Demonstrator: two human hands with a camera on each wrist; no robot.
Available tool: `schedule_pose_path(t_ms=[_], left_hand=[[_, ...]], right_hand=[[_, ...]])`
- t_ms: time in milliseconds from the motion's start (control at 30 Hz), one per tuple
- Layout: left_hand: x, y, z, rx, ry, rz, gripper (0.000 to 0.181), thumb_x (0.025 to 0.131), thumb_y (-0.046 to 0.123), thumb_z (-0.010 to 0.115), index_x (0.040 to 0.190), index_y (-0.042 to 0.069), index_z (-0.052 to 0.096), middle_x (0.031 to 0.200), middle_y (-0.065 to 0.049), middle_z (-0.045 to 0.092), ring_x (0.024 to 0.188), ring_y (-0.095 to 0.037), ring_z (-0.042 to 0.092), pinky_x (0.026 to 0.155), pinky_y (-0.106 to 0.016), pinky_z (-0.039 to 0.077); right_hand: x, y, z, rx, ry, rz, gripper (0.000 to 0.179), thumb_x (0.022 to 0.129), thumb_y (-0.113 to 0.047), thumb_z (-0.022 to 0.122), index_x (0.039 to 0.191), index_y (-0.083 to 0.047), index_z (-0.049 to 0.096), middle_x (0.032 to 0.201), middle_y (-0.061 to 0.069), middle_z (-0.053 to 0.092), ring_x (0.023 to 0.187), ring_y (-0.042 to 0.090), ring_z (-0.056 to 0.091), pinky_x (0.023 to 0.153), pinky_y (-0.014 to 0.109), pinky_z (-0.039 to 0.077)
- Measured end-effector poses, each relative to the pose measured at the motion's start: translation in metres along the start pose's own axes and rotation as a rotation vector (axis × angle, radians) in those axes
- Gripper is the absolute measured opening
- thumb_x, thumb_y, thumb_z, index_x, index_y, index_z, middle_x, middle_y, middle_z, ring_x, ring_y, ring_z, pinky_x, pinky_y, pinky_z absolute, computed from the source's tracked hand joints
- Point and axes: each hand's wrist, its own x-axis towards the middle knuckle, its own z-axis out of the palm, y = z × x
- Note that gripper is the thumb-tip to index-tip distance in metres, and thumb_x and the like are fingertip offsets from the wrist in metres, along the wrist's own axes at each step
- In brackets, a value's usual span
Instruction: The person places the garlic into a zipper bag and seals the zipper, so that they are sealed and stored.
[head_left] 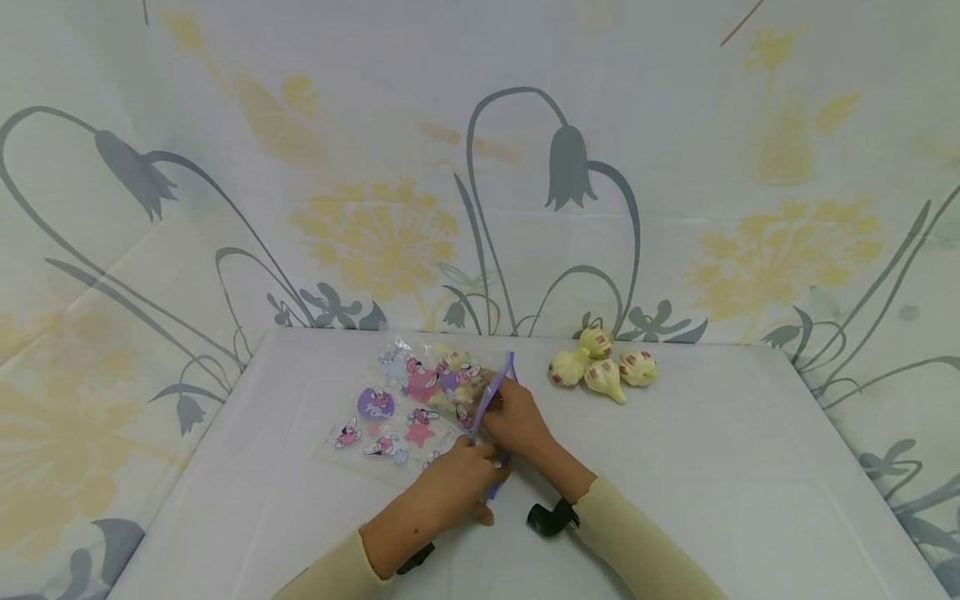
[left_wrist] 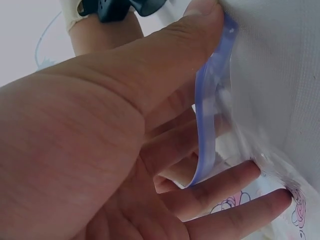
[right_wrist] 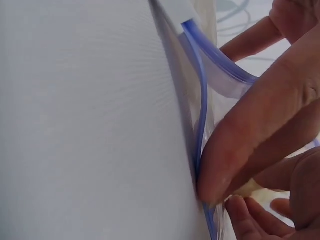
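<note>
A clear zip bag [head_left: 408, 433] printed with pink and purple cartoon figures lies flat, its purple zip edge [head_left: 491, 398] spread at the right end. My left hand [head_left: 457, 482] holds the near part of that mouth. In the left wrist view the thumb is at one end of the purple strip, and two fingers [left_wrist: 225, 185] stretch along the plastic. My right hand [head_left: 517, 421] reaches into the mouth, partly hidden by the strip. Something pale yellow [right_wrist: 247, 188] shows between its thumb and fingertips. Yellow wrapped bundles [head_left: 453, 358] are inside the bag.
Several pale-yellow wrapped bundles [head_left: 603, 377] with twisted ends and red print sit grouped on the white table [head_left: 720, 467], right of the bag. A flower-printed cloth [head_left: 675, 167] stands behind the table and at both sides. Black wrist devices [head_left: 551, 518] sit below the hands.
</note>
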Motion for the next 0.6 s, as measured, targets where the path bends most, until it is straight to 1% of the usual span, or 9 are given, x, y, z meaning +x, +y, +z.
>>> schedule_pose_path(t_ms=[100,233,333,433,533,600], left_hand=[[0.0,0.0,0.0,-0.009,-0.01,-0.002,0.069,0.073,0.049,0.094,0.134,0.021,0.076,0.135,0.0,0.07,0.123,-0.013,0.064,0.106,-0.037,0.047],[0.001,-0.001,0.001,-0.014,-0.005,0.009,0.068,0.074,0.049,0.094,0.134,0.021,0.076,0.136,-0.001,0.07,0.125,-0.013,0.064,0.104,-0.038,0.048],[0.001,-0.003,0.002,-0.021,0.006,0.023,0.066,0.075,0.048,0.093,0.133,0.021,0.077,0.136,0.0,0.07,0.125,-0.013,0.063,0.103,-0.038,0.049],[0.001,-0.005,0.003,-0.02,0.021,0.039,0.063,0.076,0.048,0.091,0.131,0.022,0.077,0.132,0.001,0.072,0.12,-0.011,0.064,0.1,-0.036,0.049],[0.0,-0.006,0.002,-0.015,0.037,0.05,0.057,0.078,0.046,0.089,0.129,0.024,0.079,0.127,0.001,0.073,0.113,-0.011,0.066,0.097,-0.034,0.049],[0.0,-0.006,0.002,-0.021,0.049,0.047,0.054,0.078,0.044,0.089,0.127,0.024,0.08,0.123,0.001,0.074,0.107,-0.013,0.066,0.095,-0.033,0.05]], right_hand=[[-0.005,0.001,-0.005,-0.002,-0.013,0.013,0.053,0.089,-0.001,0.07,0.141,0.002,0.061,0.116,0.015,0.075,0.107,0.03,0.075,0.095,0.041,0.061],[-0.012,-0.001,-0.012,0.006,-0.025,0.025,0.054,0.092,-0.003,0.073,0.144,0.003,0.059,0.12,0.016,0.074,0.108,0.03,0.075,0.097,0.04,0.06],[-0.016,-0.002,-0.019,0.02,-0.035,0.021,0.048,0.095,-0.003,0.074,0.141,0.002,0.061,0.122,0.015,0.072,0.111,0.03,0.073,0.099,0.039,0.059],[-0.019,-0.001,-0.026,0.044,-0.033,-0.005,0.047,0.095,0.002,0.073,0.139,0.006,0.06,0.122,0.018,0.07,0.112,0.033,0.073,0.098,0.039,0.059],[-0.021,0.0,-0.034,0.07,-0.02,-0.047,0.044,0.094,0.007,0.072,0.135,0.01,0.059,0.119,0.022,0.069,0.109,0.036,0.072,0.095,0.038,0.061],[-0.02,0.0,-0.04,0.063,-0.01,-0.086,0.039,0.093,0.008,0.072,0.131,0.01,0.06,0.115,0.024,0.069,0.105,0.035,0.072,0.092,0.038,0.061]])
